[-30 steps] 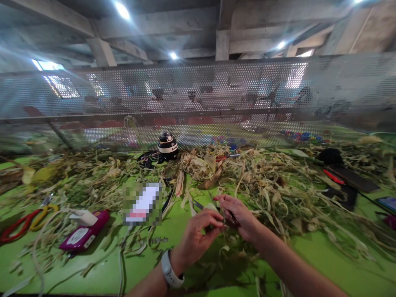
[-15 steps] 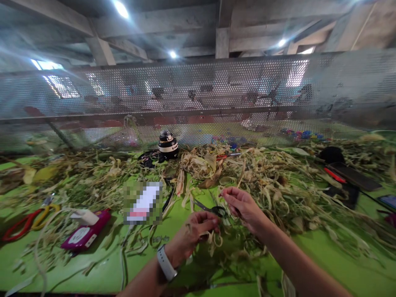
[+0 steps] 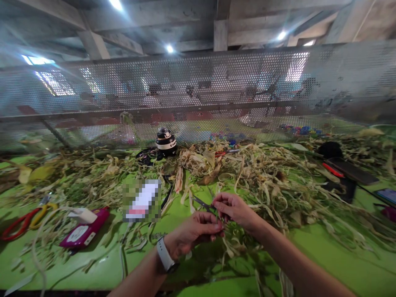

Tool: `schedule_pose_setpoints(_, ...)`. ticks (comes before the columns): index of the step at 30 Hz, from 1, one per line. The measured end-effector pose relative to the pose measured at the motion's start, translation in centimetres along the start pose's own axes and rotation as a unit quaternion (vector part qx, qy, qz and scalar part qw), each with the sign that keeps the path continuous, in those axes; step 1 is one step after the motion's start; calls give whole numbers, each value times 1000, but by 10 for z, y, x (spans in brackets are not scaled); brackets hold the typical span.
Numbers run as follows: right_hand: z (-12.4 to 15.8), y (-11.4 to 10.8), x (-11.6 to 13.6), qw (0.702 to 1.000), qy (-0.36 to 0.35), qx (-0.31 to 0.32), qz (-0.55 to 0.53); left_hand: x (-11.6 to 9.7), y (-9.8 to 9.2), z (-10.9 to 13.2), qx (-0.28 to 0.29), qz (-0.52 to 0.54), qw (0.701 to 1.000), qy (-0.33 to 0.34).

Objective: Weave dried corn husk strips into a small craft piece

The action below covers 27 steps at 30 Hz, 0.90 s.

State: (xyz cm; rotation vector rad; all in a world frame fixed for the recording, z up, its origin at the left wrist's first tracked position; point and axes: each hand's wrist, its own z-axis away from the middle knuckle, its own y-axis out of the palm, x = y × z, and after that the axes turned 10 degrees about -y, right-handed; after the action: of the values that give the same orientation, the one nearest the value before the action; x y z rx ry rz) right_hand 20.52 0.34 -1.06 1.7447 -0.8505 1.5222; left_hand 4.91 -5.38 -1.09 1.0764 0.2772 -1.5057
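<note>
My left hand (image 3: 193, 232), with a white-banded watch (image 3: 165, 255) on the wrist, is closed in a pinch on a pale strip of dried husk (image 3: 228, 249) that hangs below its fingertips. Just above and to the right, my right hand (image 3: 233, 209) is closed too, thumb and fingers pressed together. What lies between those fingertips is too small to make out. Dark scissors (image 3: 202, 204) rest on the green table behind both hands, their handles partly hidden by my fingers.
Dried husk strips (image 3: 262, 173) heap across the green table (image 3: 102, 268). To the left are a magenta power strip (image 3: 83, 235) with a white plug, red-and-yellow-handled scissors (image 3: 23, 225) and a blurred-out phone (image 3: 144, 200). Behind stand a black round object (image 3: 166, 142) and a perforated metal screen (image 3: 198, 82).
My right hand has come down and left, closer to my left hand. The left hand has turned slightly and its fingertips have shifted right. The view has tilted a little.
</note>
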Motion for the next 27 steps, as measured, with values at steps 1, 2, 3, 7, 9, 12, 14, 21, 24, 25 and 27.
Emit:
schedule_pose_setpoints(1, 0, 0, -1, 1000, 1, 4, 6, -1, -1, 0, 0, -3, 1000, 0)
schedule_pose_setpoints(2, 0, 0, -1, 1000, 4, 6, 13, -1, -2, 0, 0, -7, 1000, 0)
schedule_pose_setpoints(3, 0, -1, -1, 1000, 9, 9, 19, -3, -3, 1, 0, -11, 1000, -1)
schedule_pose_setpoints(7, 2, 0, 1, 998, 34, 35, 30, -7, -7, 5, -12, -29, 999, -9)
schedule_pose_setpoints(9, 2, 0, 2, 998, 40, 49, 29, -9, -9, 6, -23, -39, 999, -12)
schedule_pose_setpoints(12, 2, 2, 2, 996, 52, 64, 29, -10, -12, 7, -31, -46, 998, -21)
schedule_pose_setpoints(14, 2, 2, 2, 995, 64, 72, 29, -10, -13, 7, -29, -42, 998, -28)
schedule_pose_setpoints(21, 4, 3, 0, 992, 96, 75, 38, -9, -15, 7, -23, -37, 999, -6)
schedule_pose_setpoints(24, 5, 4, 0, 993, 87, 70, 24, -10, -18, 7, -2, -68, 997, 20)
schedule_pose_setpoints(25, 5, 5, -1, 993, 88, 71, 19, -11, -18, 7, -4, -88, 996, 30)
schedule_pose_setpoints(27, 5, 5, -2, 993, 91, 74, 15, -13, -18, 10, -30, -143, 988, 54)
